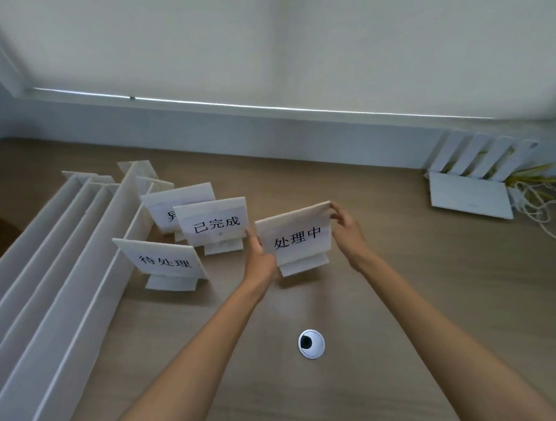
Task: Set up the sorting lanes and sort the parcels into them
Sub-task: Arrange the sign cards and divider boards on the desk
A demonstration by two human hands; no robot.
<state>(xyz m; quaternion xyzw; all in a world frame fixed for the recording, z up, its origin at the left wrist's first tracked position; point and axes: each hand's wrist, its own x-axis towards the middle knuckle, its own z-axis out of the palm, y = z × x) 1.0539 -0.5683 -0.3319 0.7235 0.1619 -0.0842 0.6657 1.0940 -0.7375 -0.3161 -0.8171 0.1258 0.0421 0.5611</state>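
Sign 处理中 (296,238) at middle of tabletop (391,333): left hand (258,260) grips its left edge, right hand (347,229) pinches its top right corner. Lane dividers (45,257) lie along the left edge

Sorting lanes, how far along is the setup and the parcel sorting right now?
Early stage. Looks done: the white divider boards are out, bunched together at the left of the desk, and the 待处理 sign, 已完成 sign and a half-hidden sign stand beside them. In hand: the left hand and right hand hold the 处理中 sign. Left: spreading lanes, placing signs, all sorting; no parcels are in view.
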